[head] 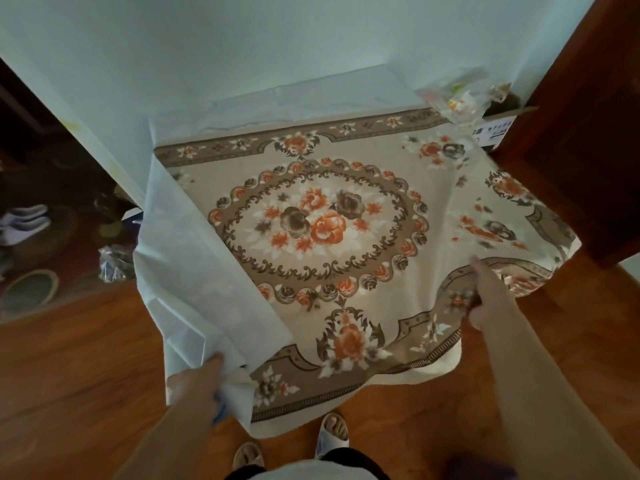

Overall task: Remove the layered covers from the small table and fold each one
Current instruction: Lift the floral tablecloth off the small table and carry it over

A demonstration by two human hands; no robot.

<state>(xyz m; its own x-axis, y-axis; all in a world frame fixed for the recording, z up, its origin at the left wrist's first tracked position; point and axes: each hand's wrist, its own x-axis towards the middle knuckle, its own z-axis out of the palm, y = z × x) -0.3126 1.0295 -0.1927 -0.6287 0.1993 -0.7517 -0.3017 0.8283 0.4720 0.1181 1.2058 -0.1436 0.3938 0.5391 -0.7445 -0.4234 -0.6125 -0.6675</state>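
A beige floral cover (322, 220) with orange and brown flowers lies spread over the small table, which it hides. Under it a plain white cover (194, 258) hangs out on the left side and shows along the back. My left hand (197, 379) grips the front-left corner, where the white cover and the floral corner bunch together. My right hand (485, 299) pinches the floral cover's front-right border and lifts it into a raised fold. The floral cover's front edge hangs down towards my feet.
A white wall stands behind the table. A cardboard box (498, 128) and clear plastic bags (453, 98) sit at the back right beside a dark wooden panel (588, 133). Shoes (24, 223) and a bag lie on the left. The floor is wooden.
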